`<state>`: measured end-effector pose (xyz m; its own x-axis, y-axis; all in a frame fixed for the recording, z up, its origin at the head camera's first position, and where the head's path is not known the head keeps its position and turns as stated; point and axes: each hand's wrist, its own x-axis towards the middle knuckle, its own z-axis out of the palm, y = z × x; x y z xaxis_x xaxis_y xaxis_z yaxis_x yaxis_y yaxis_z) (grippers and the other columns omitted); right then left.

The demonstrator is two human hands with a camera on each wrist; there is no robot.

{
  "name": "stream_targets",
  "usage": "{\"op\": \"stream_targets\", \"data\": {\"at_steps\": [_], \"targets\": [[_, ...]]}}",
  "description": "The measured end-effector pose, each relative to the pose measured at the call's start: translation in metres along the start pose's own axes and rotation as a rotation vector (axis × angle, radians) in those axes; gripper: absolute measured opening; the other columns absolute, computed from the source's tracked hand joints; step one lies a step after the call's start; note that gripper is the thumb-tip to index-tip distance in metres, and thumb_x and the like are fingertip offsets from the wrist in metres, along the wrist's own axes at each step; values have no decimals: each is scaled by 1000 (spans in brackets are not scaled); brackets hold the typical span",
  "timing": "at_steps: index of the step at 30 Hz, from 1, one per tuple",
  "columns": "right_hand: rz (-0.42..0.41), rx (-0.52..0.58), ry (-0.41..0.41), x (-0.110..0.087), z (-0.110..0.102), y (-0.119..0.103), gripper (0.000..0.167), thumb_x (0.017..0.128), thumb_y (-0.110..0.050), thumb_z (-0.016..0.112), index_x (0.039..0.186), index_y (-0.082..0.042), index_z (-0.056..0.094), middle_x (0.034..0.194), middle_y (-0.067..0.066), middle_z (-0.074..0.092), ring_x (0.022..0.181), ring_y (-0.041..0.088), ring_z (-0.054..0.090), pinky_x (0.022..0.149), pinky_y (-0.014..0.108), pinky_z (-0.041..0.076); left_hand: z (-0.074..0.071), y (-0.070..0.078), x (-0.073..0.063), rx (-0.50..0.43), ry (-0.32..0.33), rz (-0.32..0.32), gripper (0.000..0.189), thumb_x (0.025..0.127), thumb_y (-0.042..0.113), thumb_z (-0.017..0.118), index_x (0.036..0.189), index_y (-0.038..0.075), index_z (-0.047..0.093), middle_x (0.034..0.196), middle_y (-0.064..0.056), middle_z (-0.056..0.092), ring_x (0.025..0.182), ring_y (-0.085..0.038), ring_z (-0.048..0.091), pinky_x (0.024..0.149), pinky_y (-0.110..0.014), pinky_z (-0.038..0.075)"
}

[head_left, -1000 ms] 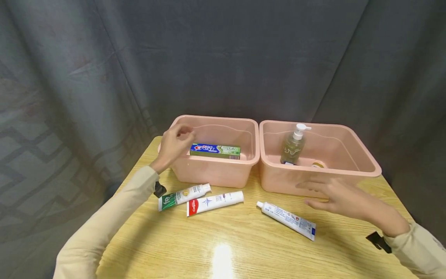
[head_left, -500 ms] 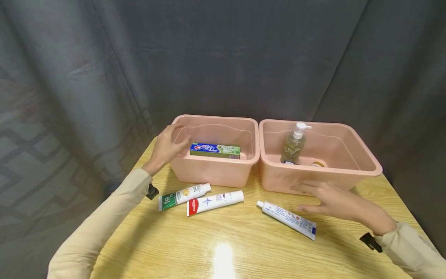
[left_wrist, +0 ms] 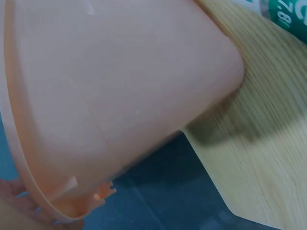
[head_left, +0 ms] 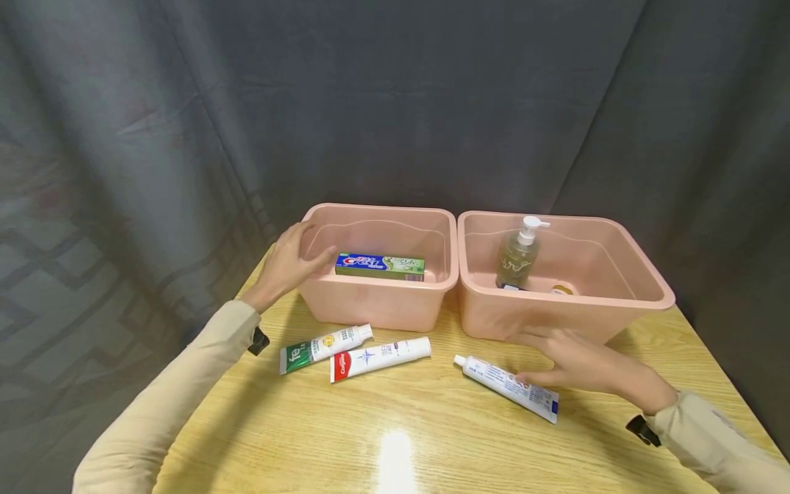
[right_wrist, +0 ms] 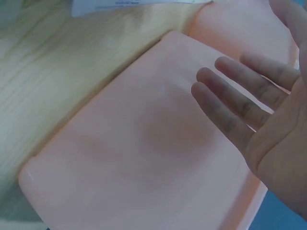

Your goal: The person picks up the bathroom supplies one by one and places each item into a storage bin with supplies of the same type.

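Observation:
My left hand is at the left end of a pink plastic bin, thumb spread from the fingers, holding nothing. In the left wrist view its fingertips show at the bin's rim. Inside that bin lies a blue and green toothpaste box. My right hand hovers, fingers extended, before a second pink bin. Its thumb overlaps a white toothpaste tube in the head view. The right wrist view shows the empty palm and spread fingers beside the bin wall.
A green-white toothpaste tube and a red-white Colgate tube lie before the left bin. The right bin holds a pump bottle and a small yellowish item. A grey curtain hangs behind the wooden table.
My left hand has drawn back leftward from over the left bin to its end, its fingers opening wider. My right hand has moved left, closer to the white toothpaste tube.

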<state>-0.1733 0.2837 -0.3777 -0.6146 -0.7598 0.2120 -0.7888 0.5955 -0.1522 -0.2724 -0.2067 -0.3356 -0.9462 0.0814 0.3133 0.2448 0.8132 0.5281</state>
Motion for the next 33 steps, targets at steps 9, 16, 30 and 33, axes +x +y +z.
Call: {"op": "stream_targets", "data": {"at_steps": [9, 16, 30, 33], "targets": [[79, 44, -27, -1, 14, 1, 68, 86, -50, 73, 136, -7, 59, 134, 13, 59, 120, 33, 57, 96, 54, 48, -2, -7, -3, 68, -60, -21, 97, 87, 71, 54, 157, 10, 25, 160, -17, 24, 146, -39, 20, 113, -63, 20], [139, 77, -80, -2, 20, -1, 75, 88, -53, 70, 140, -3, 54, 138, 18, 55, 123, 39, 54, 98, 58, 45, -2, -12, -4, 103, -107, -27, 99, 88, 71, 51, 159, 9, 18, 162, -19, 18, 147, -42, 16, 113, -65, 16], [118, 65, -102, -1, 31, 0, 74, 87, -57, 69, 137, -3, 57, 134, 16, 59, 117, 35, 58, 91, 54, 50, -1, -17, -6, 131, -170, -42, 103, 89, 68, 52, 159, 6, 9, 164, -19, 9, 148, -42, 10, 113, -65, 15], [118, 72, -108, -1, 32, 1, 74, 87, -56, 69, 137, -3, 57, 134, 16, 58, 119, 35, 57, 92, 55, 49, 0, -18, -6, 124, -186, -47, 103, 90, 68, 51, 159, 6, 7, 164, -17, 6, 149, -38, 7, 114, -65, 14]]}}
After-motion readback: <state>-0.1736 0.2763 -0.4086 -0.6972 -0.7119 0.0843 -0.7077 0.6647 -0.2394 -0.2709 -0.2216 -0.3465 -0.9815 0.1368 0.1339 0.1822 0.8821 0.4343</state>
